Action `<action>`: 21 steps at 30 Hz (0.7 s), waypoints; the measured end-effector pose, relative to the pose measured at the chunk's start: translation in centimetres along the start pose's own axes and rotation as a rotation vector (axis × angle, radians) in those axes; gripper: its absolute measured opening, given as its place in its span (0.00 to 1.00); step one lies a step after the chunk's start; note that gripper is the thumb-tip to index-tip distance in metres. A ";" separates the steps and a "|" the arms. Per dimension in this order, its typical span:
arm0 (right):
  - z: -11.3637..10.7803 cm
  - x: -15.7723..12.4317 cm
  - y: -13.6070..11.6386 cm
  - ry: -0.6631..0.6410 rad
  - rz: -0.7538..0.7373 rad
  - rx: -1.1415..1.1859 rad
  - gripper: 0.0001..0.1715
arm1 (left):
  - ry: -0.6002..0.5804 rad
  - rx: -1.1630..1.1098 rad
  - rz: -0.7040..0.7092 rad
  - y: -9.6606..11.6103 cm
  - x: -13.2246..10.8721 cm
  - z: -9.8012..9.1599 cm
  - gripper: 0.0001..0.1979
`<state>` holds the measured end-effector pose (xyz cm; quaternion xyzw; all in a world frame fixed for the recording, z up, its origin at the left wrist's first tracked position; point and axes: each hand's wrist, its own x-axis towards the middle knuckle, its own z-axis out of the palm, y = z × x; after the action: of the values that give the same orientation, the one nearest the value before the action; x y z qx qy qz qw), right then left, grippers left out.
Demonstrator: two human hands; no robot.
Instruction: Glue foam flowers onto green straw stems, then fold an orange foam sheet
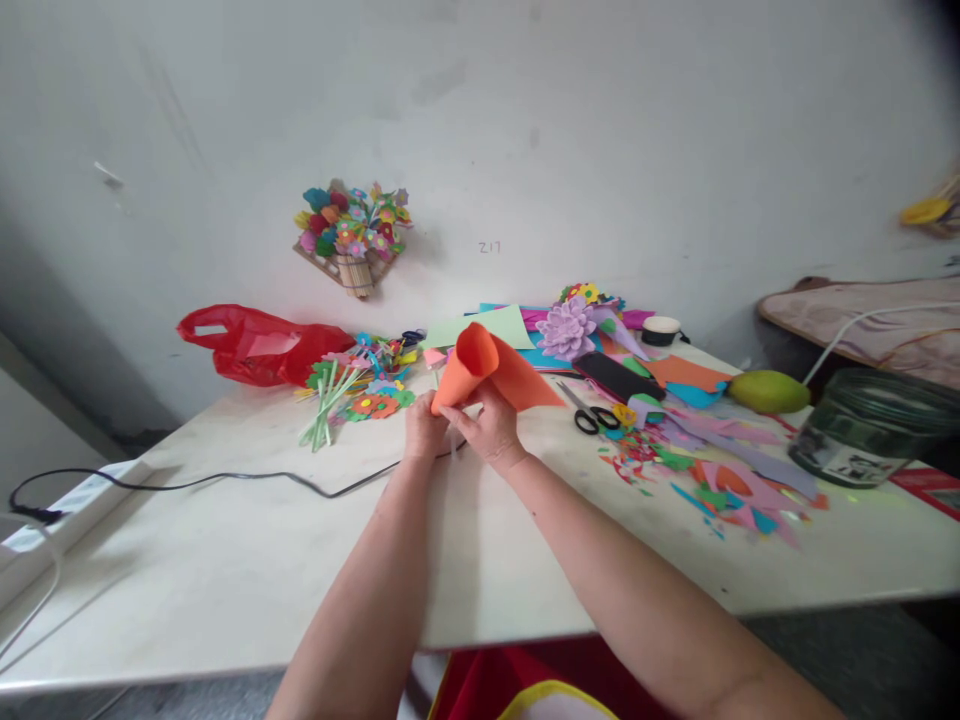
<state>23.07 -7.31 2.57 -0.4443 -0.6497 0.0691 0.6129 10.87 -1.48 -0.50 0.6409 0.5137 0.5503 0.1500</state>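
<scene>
An orange craft sheet (466, 372), curled into a cone at its left with a loose corner stretching right, is held above the middle of the table. My left hand (424, 430) is closed on the cone's lower left side. My right hand (491, 430) pinches the bottom of the sheet, fingers reaching under the curl. A small pink piece (433, 356) shows just behind the cone. Below my hands runs a black cable (330, 494). Left of them lie green-stemmed sticks (322, 405) and paper flowers (375, 404). Scissors (589, 412) rest to the right.
A red plastic bag (262, 345) sits at back left, a white power strip (67, 520) at the left edge. Colored scraps (739, 490), a black phone (619, 377), a green mango-like fruit (769, 391) and a large jar (870, 430) occupy the right. A purple flower (568, 328) stands behind.
</scene>
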 end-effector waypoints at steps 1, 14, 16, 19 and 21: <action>-0.1 0.3 0.3 0.003 0.049 0.055 0.21 | -0.014 0.027 0.032 -0.3 0.0 0.0 0.08; -1.2 1.9 1.4 0.030 0.305 0.427 0.23 | -0.119 0.405 0.085 0.5 -0.2 -0.6 0.09; -1.2 2.0 1.3 0.022 0.336 0.455 0.22 | -0.108 0.372 0.080 0.4 -0.1 -0.5 0.11; -1.3 2.2 1.2 0.039 0.348 0.508 0.22 | -0.105 0.288 0.075 0.2 0.0 -0.5 0.14; -1.4 2.3 1.3 0.059 0.349 0.550 0.23 | -0.113 0.228 0.079 0.2 0.0 -0.6 0.16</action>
<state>25.28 -5.62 3.78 -0.3686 -0.5028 0.3330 0.7074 10.51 -1.81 -0.13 0.7035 0.5380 0.4567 0.0833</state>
